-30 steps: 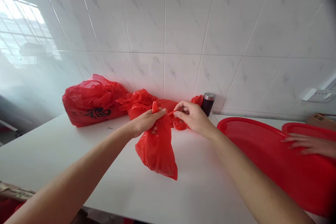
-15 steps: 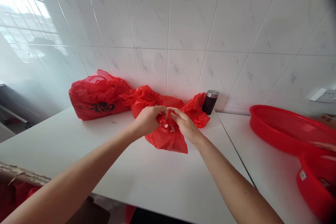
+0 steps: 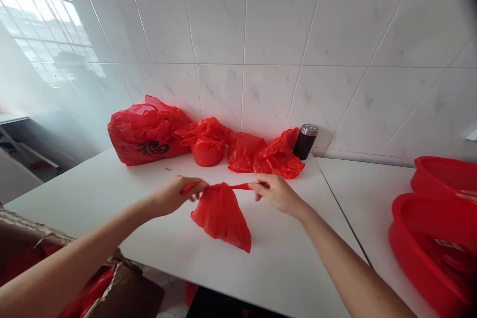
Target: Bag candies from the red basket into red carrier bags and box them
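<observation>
A small red plastic bag (image 3: 225, 218) hangs just over or rests on the white tabletop, gathered at its neck; which of the two I cannot tell. My left hand (image 3: 182, 194) is closed on one handle of it, at the left. On the other side my right hand (image 3: 274, 191) grips the opposite handle, which is stretched into a taut strip. Between both hands the neck is drawn together, and what the bag contains is hidden.
Behind, along the tiled wall, stand a large red bag (image 3: 149, 134) with black print, several smaller red bags (image 3: 208, 151) and a dark tumbler (image 3: 306, 143). Red round basins (image 3: 413, 253) occupy the right side. A cardboard box (image 3: 137, 288) is at lower left.
My hands have moved apart sideways, pulling the handles outward, and the bag has come nearer to me. The view has shifted, and the red basins have moved relative to each other.
</observation>
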`<move>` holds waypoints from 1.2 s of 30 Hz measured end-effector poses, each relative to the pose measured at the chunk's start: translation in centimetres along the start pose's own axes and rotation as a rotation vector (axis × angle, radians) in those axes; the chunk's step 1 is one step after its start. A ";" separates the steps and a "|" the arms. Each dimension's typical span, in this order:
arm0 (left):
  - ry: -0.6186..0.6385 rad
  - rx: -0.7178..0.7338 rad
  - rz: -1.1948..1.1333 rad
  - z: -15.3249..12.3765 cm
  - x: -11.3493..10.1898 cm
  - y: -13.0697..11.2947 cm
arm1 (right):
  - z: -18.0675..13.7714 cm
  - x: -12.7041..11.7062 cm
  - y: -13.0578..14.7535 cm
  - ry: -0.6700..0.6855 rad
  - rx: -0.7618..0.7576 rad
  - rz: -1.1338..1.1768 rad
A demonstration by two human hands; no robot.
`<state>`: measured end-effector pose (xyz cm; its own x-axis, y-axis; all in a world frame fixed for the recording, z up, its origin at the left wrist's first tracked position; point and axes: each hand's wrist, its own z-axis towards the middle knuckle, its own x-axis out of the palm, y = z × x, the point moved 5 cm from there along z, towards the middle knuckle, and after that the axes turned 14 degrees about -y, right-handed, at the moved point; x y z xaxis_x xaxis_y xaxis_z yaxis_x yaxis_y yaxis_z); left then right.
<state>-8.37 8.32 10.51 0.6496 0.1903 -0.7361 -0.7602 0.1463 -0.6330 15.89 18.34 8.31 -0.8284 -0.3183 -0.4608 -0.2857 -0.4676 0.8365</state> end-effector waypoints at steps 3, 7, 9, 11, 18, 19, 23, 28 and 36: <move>0.099 -0.231 -0.095 -2.9 -0.6 4.7 | 0.1 -1.1 -4.7 -0.024 0.090 -0.059; 0.252 -0.362 -0.140 -3.9 -0.4 7.1 | 0.9 -1.1 -6.7 -0.123 0.136 -0.019; 0.230 -0.359 -0.054 -3.0 -0.4 6.8 | 1.3 -1.0 -6.5 -0.192 0.173 0.056; 0.010 -0.298 0.104 -1.4 -0.8 5.7 | 1.5 -1.1 -6.5 -0.264 0.219 0.116; -0.068 0.435 0.441 0.5 6.6 -0.9 | -1.3 0.2 -8.4 -0.436 0.247 0.103; 0.008 0.439 0.463 0.6 8.0 -0.5 | -2.0 0.6 -8.9 -0.426 0.268 0.114; 0.027 0.281 0.528 1.9 8.5 2.7 | -4.5 1.2 -11.5 -0.396 0.343 0.112; -0.205 0.069 0.596 1.8 0.5 7.0 | -6.3 -0.4 -15.3 -0.404 0.431 0.080; -0.468 -0.145 0.612 -2.1 -7.7 11.7 | -5.0 1.2 -14.6 -0.332 0.391 0.034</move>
<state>-22.22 6.53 8.28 0.0184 0.5903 -0.8070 -0.9512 -0.2384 -0.1961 21.47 20.61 -5.91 -0.9305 -0.0197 -0.3658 -0.3623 -0.0982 0.9269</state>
